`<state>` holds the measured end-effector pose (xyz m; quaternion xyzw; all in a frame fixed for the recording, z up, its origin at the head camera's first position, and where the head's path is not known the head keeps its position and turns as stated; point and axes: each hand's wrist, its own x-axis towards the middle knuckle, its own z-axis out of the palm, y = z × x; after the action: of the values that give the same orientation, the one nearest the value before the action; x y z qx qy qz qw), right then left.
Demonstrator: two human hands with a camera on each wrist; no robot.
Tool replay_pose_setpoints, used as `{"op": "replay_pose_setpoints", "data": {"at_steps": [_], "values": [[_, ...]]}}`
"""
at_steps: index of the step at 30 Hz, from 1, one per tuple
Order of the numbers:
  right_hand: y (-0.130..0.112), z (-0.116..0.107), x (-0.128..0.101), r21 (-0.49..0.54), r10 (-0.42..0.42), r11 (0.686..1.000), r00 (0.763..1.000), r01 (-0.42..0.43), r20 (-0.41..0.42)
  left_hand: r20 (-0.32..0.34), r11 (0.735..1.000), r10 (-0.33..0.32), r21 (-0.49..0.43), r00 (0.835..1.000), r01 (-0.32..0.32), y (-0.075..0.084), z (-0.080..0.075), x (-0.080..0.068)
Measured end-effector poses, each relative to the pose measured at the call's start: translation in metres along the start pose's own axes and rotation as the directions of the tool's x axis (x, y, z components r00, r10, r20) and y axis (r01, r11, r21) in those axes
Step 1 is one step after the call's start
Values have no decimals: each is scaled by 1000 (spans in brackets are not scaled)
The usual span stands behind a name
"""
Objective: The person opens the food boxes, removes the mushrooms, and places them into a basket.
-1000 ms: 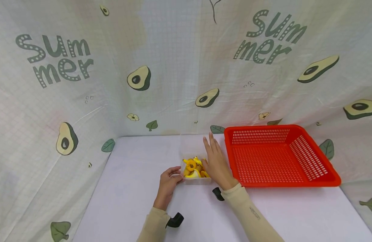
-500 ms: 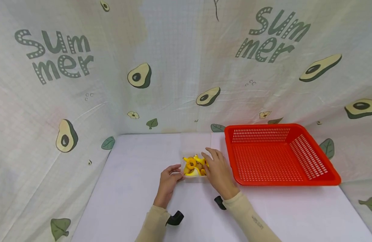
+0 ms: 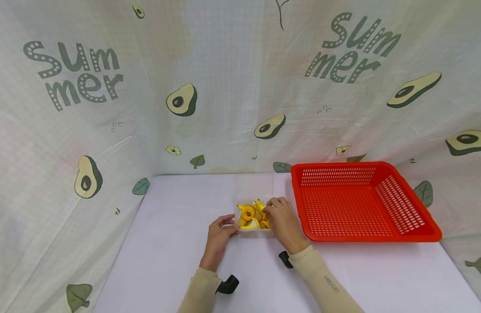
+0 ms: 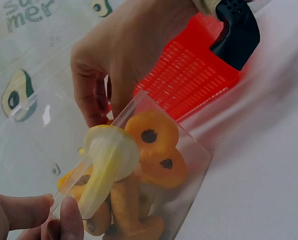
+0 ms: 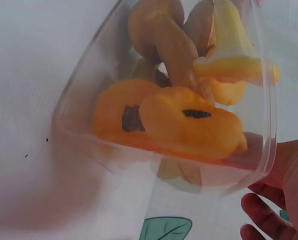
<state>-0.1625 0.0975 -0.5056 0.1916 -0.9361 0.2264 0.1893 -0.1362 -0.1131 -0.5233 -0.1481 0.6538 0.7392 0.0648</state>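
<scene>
A clear plastic box [image 3: 256, 234] holds small toy fruits, its clear lid [image 3: 253, 186] folded back behind it. My left hand [image 3: 218, 239] pinches the box's near left corner between thumb and finger. My right hand [image 3: 285, 224] reaches into the box at the right, fingertips curled on a small yellow banana [image 3: 259, 205]; the grip itself is partly hidden. Orange papaya halves [image 5: 174, 120] with dark seed patches lie against the box wall. A half-peeled banana [image 4: 106, 160] leans on top near the front. Brown pear-shaped pieces [image 4: 126, 210] lie beneath it.
A red perforated basket [image 3: 365, 208] stands to the right, close beside my right hand. Under everything lies a white tabletop [image 3: 166, 230]. A curtain [image 3: 224, 87] printed with avocados closes off the back and sides.
My right hand has come down from above the box's right side, its spread fingers closing onto the yellow banana, which has shifted slightly right. The left hand stays at the box corner.
</scene>
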Motion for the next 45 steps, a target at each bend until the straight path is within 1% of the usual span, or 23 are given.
{"op": "replay_pose_setpoints", "data": {"at_steps": [6, 11, 14, 18, 22, 25, 35, 40, 43, 45], "values": [[-1, -3, -5, 21, -18, 1000, 999, 19, -49, 4, 1000, 4, -11, 1000, -4, 0, 0, -2], [-7, -11, -10, 39, -49, 998, 992, 54, -113, 10, 1000, 5, -6, 1000, -5, -1, 0, -1], [-11, -18, -13, 43, -80, 995, 985, 87, -151, 11, 1000, 3, -7, 1000, -3, -1, 0, -1], [-15, -28, -17, 20, -113, 993, 975, 119, -191, 8, 1000, -3, -6, 1000, 3, -1, 0, 0], [-13, -39, -21, 3, -144, 989, 960, 149, -240, 8, 1000, -3, 3, 1000, 3, -1, 0, 1], [-9, -48, -25, 4, -149, 988, 950, 156, -273, 9, 1000, -2, 14, 1000, 2, -2, -1, 2], [13, -82, -35, 18, -117, 991, 923, 133, -366, 9, 1000, -6, 12, 1000, 6, -2, -2, 1], [33, -100, -38, 18, -58, 997, 925, 69, -375, 7, 1000, -9, 6, 1000, 9, -3, -2, 2], [44, -109, -40, 6, -6, 1000, 931, 9, -365, 8, 1000, -8, 3, 1000, 8, -3, -2, 3], [52, -115, -41, 0, 21, 1000, 931, -22, -365, 9, 1000, -7, 0, 1000, 7, -3, -2, 3]]}}
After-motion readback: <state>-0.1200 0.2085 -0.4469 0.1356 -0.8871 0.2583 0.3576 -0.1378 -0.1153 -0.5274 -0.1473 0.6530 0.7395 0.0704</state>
